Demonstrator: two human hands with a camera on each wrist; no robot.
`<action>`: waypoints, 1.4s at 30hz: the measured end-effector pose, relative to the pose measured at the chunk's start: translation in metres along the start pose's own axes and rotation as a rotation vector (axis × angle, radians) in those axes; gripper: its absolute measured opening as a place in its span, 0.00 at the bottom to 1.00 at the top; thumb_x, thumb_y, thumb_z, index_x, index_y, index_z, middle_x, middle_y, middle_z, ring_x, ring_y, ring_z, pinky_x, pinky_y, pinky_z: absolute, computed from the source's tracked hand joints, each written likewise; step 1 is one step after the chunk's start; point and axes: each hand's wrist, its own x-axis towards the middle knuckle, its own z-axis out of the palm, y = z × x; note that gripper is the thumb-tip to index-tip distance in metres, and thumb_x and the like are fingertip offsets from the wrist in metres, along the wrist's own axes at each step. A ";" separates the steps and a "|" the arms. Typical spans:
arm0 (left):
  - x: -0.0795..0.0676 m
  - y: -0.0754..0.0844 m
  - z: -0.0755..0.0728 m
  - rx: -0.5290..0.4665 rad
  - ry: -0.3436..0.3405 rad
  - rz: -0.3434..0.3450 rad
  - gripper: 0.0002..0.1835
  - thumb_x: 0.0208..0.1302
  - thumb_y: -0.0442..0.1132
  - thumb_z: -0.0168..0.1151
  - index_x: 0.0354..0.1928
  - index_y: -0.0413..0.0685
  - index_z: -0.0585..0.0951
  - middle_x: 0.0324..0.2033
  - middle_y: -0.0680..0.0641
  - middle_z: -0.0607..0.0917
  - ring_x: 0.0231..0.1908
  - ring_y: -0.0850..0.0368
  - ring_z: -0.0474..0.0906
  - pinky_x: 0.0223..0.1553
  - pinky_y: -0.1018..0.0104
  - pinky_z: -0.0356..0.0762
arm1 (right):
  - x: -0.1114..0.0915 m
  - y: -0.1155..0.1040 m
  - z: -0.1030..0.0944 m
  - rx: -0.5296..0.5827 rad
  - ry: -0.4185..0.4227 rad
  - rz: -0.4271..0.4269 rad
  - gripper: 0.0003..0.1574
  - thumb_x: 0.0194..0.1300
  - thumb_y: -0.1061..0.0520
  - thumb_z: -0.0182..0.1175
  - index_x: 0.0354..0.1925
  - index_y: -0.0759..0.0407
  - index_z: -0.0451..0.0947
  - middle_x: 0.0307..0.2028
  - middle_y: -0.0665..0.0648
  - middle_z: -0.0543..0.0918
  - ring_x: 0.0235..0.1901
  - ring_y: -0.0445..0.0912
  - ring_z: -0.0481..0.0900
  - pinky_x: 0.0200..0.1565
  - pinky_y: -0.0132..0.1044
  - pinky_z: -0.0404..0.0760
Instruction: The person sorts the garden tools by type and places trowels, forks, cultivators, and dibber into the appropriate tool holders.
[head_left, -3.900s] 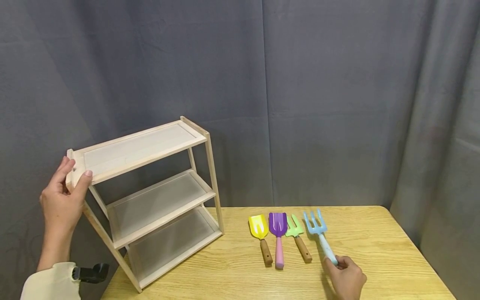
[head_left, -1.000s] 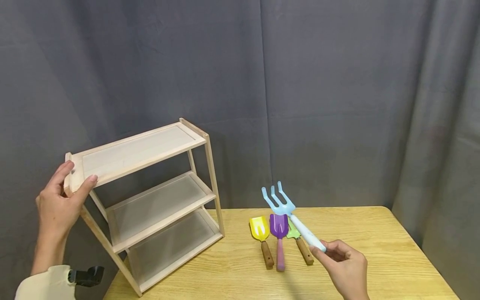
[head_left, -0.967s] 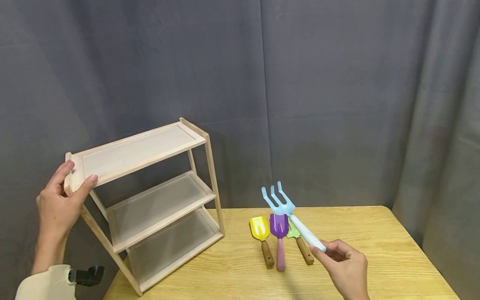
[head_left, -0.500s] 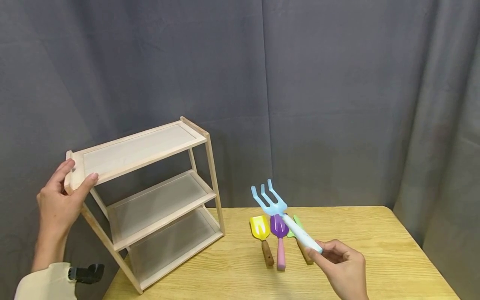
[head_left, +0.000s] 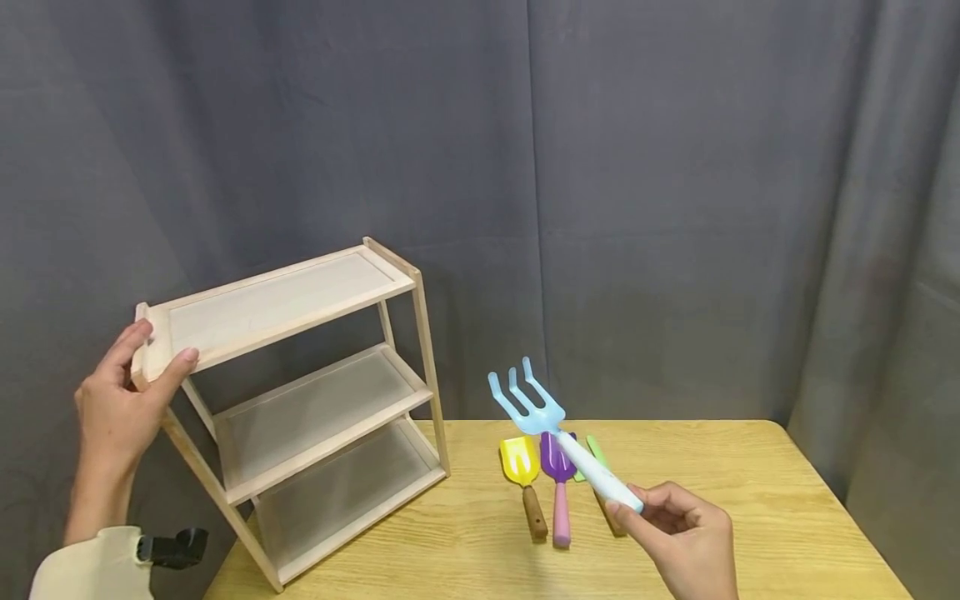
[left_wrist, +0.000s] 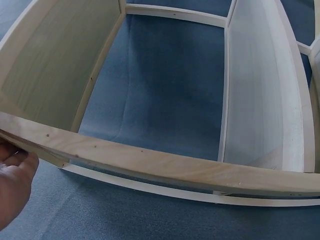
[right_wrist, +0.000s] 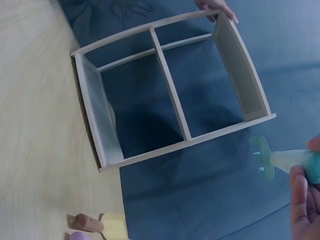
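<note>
A three-tier wooden shelf (head_left: pixel 285 304) stands at the left of the table. My left hand (head_left: pixel 120 408) grips the left end of its top board, thumb on top and fingers at the outer side; the left wrist view shows the shelf's side rail (left_wrist: pixel 150 155) close up. My right hand (head_left: pixel 693 533) pinches a light blue garden hand fork (head_left: pixel 540 412) by its handle end. The fork is raised, three tines pointing up and left towards the shelf. It overlaps a purple toy shovel (head_left: pixel 561 517) and partly hides a green hand fork (head_left: pixel 597 450) with a wooden handle.
Beside the purple shovel lies a yellow shovel (head_left: pixel 519 461) with a wooden handle. These tools rest on a light wood table (head_left: pixel 750 500), right of the shelf. Grey curtains (head_left: pixel 675 208) hang behind the table and along its right side.
The blue hand fork has been lifted from the table's right part and carried left above the other tools, drifting slightly further left lately. My left hand keeps its hold on the shelf.
</note>
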 end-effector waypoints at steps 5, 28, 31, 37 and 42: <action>-0.001 0.001 0.000 0.012 -0.004 -0.002 0.34 0.57 0.41 0.70 0.67 0.49 0.73 0.66 0.53 0.71 0.60 0.67 0.68 0.52 0.82 0.64 | -0.001 -0.005 0.001 0.013 -0.020 0.005 0.10 0.45 0.69 0.76 0.26 0.67 0.83 0.29 0.58 0.87 0.25 0.47 0.85 0.28 0.35 0.83; -0.001 -0.004 -0.004 -0.011 0.017 0.033 0.34 0.56 0.40 0.71 0.66 0.48 0.73 0.65 0.51 0.71 0.60 0.67 0.68 0.53 0.81 0.64 | -0.001 -0.023 0.014 0.113 -0.115 -0.068 0.10 0.46 0.71 0.75 0.28 0.69 0.82 0.27 0.58 0.85 0.17 0.44 0.79 0.23 0.33 0.80; -0.002 -0.005 -0.005 -0.004 0.014 0.032 0.34 0.57 0.40 0.71 0.66 0.48 0.73 0.66 0.52 0.71 0.60 0.67 0.68 0.54 0.81 0.64 | 0.000 -0.025 0.017 0.125 -0.123 -0.090 0.10 0.45 0.71 0.75 0.27 0.67 0.82 0.27 0.57 0.86 0.17 0.43 0.79 0.21 0.31 0.79; -0.002 -0.003 -0.005 -0.003 0.013 0.046 0.34 0.57 0.40 0.71 0.66 0.48 0.73 0.66 0.52 0.71 0.59 0.68 0.69 0.50 0.83 0.65 | 0.002 -0.030 0.021 0.122 -0.142 -0.137 0.10 0.46 0.71 0.74 0.27 0.64 0.83 0.26 0.58 0.85 0.17 0.41 0.76 0.18 0.30 0.74; -0.003 -0.003 -0.004 -0.016 0.017 0.058 0.33 0.57 0.40 0.70 0.66 0.47 0.73 0.66 0.52 0.71 0.58 0.68 0.70 0.49 0.84 0.65 | 0.004 -0.036 0.022 0.125 -0.167 -0.171 0.10 0.47 0.70 0.74 0.29 0.63 0.84 0.25 0.58 0.84 0.15 0.41 0.74 0.15 0.31 0.72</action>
